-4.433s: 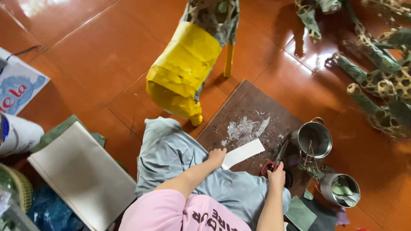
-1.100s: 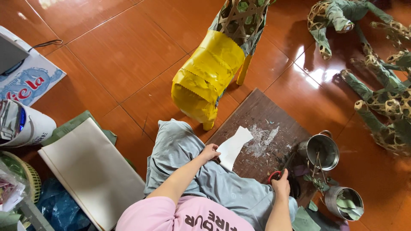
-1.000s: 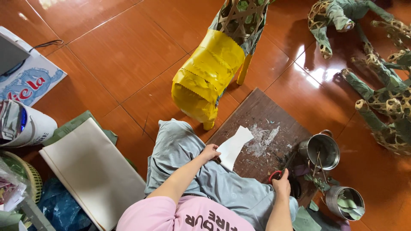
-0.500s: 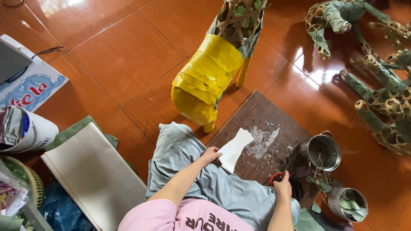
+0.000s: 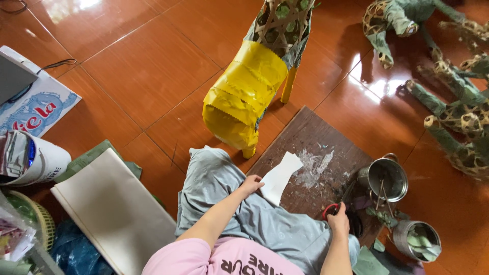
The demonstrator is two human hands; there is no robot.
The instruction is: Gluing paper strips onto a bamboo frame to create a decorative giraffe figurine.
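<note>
The left hand [image 5: 250,183] pinches the near end of a white paper strip [image 5: 279,176] between thumb and fingers, and the strip lies flat across the near left edge of a dark wooden board [image 5: 326,153] set on the tiled floor [image 5: 147,76]. The paper looks thin, light and limp, so it probably bends and flutters if lifted by 1 corner; it is likely best held close to a short end, flat between the fingertips, with the rest supported on the board. It also looks easy to crease or tear, and the white smear [image 5: 313,165] of dried paste or scrapings beside it, toward the middle of the board, may make it stick. The right hand [image 5: 338,224] is closed around the red handles of scissors [image 5: 340,201] at the near right edge of the board; whether the blades are apart or together cannot be told. The scissors look stiff and hard, sound to hold through the loops. Just past the board's right edge stand 2 metal pots [image 5: 387,177], 1 holding green scraps. A yellow taped woven figure [image 5: 254,91] stands off the board's far left corner, and a stack of pale sheets [image 5: 114,209] lies well apart to the left.
</note>
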